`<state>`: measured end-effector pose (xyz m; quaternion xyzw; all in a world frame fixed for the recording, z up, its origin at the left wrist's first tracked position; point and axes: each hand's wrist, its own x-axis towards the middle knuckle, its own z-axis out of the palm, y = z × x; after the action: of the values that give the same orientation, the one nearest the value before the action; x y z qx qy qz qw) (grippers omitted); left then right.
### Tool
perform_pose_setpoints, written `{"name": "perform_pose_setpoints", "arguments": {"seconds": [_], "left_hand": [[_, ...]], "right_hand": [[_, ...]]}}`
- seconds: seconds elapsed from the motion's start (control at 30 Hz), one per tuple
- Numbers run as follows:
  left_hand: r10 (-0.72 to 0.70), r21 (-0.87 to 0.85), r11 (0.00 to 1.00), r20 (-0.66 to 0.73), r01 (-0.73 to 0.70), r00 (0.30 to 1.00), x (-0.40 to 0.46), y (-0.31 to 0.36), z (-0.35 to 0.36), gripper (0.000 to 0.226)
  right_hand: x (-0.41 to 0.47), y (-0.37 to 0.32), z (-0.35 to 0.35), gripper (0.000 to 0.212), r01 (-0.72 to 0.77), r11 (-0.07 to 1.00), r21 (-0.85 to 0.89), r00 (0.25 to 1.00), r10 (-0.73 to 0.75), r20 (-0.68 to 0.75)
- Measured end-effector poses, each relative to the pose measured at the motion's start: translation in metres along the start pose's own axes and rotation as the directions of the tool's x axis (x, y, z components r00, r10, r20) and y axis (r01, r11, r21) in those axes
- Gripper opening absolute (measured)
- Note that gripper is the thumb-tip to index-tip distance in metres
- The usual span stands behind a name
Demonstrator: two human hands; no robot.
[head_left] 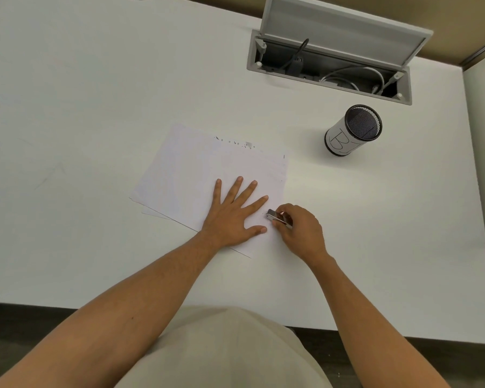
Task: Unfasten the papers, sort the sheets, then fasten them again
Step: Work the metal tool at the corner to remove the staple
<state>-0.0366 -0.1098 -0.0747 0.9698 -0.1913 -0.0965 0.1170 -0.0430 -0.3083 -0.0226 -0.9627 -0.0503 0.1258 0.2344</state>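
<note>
White desk [95, 93], open cable hatch [331, 60], tan wall [459, 12], dark floor [25, 317]

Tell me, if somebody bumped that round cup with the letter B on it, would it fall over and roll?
Probably, with a hard bump. The mesh cup stands upright, taller than wide, and looks empty, so likely light and easy to tip. Its round sides would likely let it roll across the smooth white desk.

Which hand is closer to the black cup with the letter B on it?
The right hand. It holds a small metal tool at the papers' near right corner, below the cup. The left hand lies flat on the papers, farther left of the cup.
</note>
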Motion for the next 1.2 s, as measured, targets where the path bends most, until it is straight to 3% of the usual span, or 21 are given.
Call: {"name": "perform_pose_setpoints", "arguments": {"seconds": [0.17,0.53,0.9,1.2], "left_hand": [[0.008,0.0,1.0,0.008,-0.008,1.0,0.001,-0.001,-0.001,0.081],[0.012,0.013,1.0,0.023,-0.012,1.0,0.0,-0.001,-0.003,0.081],[0.009,0.002,1.0,0.026,-0.009,1.0,0.0,0.0,-0.004,0.082],[0.009,0.021,1.0,0.035,-0.009,0.999,0.001,-0.002,-0.003,0.082]], "right_hand": [[-0.001,-0.008,0.005,0.016,0.085,0.994,-0.072,0.994,-0.09,-0.066],[0.004,-0.012,-0.002,0.016,0.154,0.979,-0.135,0.987,-0.16,-0.032],[0.0,-0.022,0.004,0.016,0.141,0.984,-0.105,0.989,-0.143,-0.02],[-0.007,-0.015,0.006,0.016,0.08,0.994,-0.07,0.992,-0.086,-0.097]]}}
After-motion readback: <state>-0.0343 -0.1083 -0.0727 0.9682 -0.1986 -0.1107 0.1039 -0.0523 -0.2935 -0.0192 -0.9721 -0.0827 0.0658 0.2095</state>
